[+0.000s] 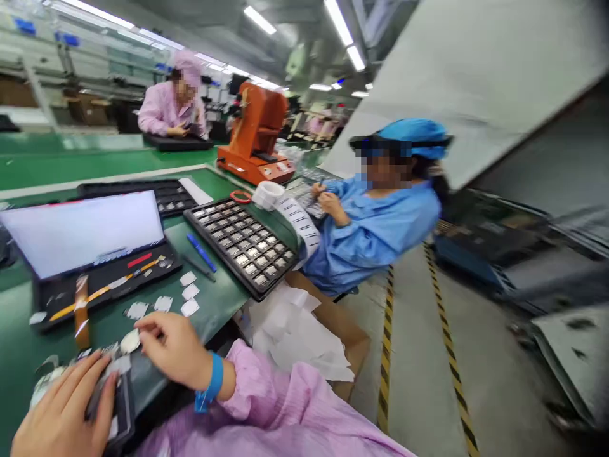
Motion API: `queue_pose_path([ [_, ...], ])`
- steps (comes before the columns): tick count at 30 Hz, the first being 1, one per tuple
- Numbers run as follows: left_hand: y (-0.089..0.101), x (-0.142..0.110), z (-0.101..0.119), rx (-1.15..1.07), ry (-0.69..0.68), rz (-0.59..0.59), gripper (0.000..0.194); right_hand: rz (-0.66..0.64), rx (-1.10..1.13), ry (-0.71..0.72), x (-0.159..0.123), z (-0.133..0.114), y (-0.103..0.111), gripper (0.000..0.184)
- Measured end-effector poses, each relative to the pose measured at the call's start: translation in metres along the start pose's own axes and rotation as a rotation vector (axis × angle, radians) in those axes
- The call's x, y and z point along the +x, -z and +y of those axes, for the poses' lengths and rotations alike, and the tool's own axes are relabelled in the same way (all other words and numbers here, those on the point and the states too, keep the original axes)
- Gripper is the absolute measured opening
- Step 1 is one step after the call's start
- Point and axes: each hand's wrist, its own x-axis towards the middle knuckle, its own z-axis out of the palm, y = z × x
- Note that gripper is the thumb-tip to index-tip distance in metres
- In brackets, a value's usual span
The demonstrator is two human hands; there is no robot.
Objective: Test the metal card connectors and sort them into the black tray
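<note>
Lettering can be made out at few places, and none of it can be read. A bluish line of characters is shown low on the lit screen (85, 228), which is stood along the left part of the bench (19, 355); it is too blurred. Short dark bars are printed on the white strip (299, 222) drawn from the white roll (269, 194), by the bench's right-hand edge. Small pale labels are borne by the base of the orange machine (259, 133), too small to be deciphered.

At the near edge of the bench, a dark case (127, 406) is covered by the left hand (66, 406). Its fingers are laid side by side and its thumb is set apart over the case; whether anything is pinched in that grip cannot be told. The pale round piece (130, 341) is found just beyond the case, close to the same edge. It is met by the fingertips of the right hand (174, 349), whose thumb and forefinger are held slightly apart; whether the piece is pinched or only touched cannot be told. A blue band (216, 377) is worn on the right wrist.

Farther in from the near edge, white pieces (190, 292) are scattered. Beyond them a blue pen (202, 252) is laid beside a black compartment tray (275, 283), filled with silvery parts and set at the right-hand edge.
</note>
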Motion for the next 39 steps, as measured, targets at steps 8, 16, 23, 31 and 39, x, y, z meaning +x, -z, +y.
queue_pose_path([
  [8,0.023,0.029,0.046,0.16,0.24,-0.136,0.025,0.013,0.171,-0.134,0.005,0.004,0.004,0.027],
  [16,0.029,0.028,0.046,0.084,0.29,-0.151,0.026,0.08,0.189,-0.141,0.004,-0.004,0.008,0.024],
  [23,0.027,0.027,0.041,0.062,0.276,-0.083,0.026,-0.455,0.625,-0.581,-0.001,-0.037,0.025,0.038],
  [31,0.027,0.027,0.04,0.073,0.233,-0.088,0.027,-0.467,0.688,-0.613,0.002,-0.034,0.021,0.043],
  [39,0.026,0.027,0.04,0.122,0.232,-0.08,0.028,-0.515,0.688,-0.552,0.011,-0.032,0.026,0.048],
])
